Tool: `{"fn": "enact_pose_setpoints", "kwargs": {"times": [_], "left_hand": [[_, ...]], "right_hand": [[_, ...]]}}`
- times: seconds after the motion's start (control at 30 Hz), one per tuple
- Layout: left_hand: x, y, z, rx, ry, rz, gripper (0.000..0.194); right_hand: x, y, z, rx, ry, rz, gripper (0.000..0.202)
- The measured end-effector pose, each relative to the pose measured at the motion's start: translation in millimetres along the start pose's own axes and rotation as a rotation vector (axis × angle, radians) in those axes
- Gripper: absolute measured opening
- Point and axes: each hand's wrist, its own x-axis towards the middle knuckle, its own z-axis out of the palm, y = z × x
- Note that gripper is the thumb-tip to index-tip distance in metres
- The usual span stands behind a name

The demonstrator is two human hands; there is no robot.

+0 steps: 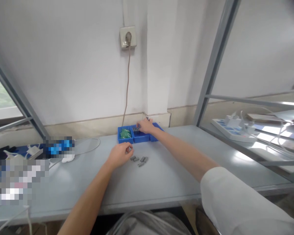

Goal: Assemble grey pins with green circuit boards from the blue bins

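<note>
My right hand reaches into the middle of the blue bins, its fingers bent down and pinched together. Beneath the fingertips lie small dark and silvery pieces; whatever is in the pinch is hidden. My left hand rests on the table in front of the bins with its fingers curled toward the thumb, and I cannot make out anything inside. Just right of it lie several small grey metal cylinders on the tabletop. Green pieces fill the left blue bin. My right forearm partly covers the right blue bin.
On the left of the grey table are a white cable, a white plug-like item and blurred-out objects. Behind a metal frame post on the right sits a white power strip. A wall socket has a cord hanging behind the bins.
</note>
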Motion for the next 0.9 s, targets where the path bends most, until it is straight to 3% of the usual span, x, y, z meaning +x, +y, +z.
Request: {"fn": "enact_pose_setpoints", "kwargs": {"times": [0.13, 0.23, 0.4, 0.53, 0.63, 0.8, 0.9], "left_hand": [[-3.0, -3.1, 2.2, -0.026, -0.066, 0.015, 0.018], [-5.2, -3.9, 2.2, -0.050, -0.101, 0.023, 0.020], [-7.2, -1.6, 0.8, -0.056, -0.143, 0.046, 0.017], [-6.5, 0.2, 1.0, -0.032, -0.162, 0.053, 0.014], [-5.4, -0.7, 2.2, -0.018, -0.172, 0.055, 0.012], [-4.4, -4.6, 4.9, -0.009, -0.166, 0.035, 0.009], [-4.1, -6.0, 5.6, -0.013, -0.174, 0.028, 0.010]], "right_hand": [[-31.0, -13.0, -16.1, 0.178, 0.156, -0.119, 0.026], [-70.4, -24.7, -15.9, 0.376, 0.105, -0.273, 0.021], [-120.0, -37.4, -0.4, 0.403, -0.042, -0.325, 0.010], [-128.2, -42.0, 5.2, 0.414, -0.159, -0.429, 0.007], [-127.3, -43.6, 6.5, 0.455, -0.178, -0.449, 0.003], [-125.3, -40.7, 9.6, 0.471, -0.168, -0.499, 0.006], [-122.2, -36.7, 9.9, 0.455, -0.077, -0.487, 0.012]]}}
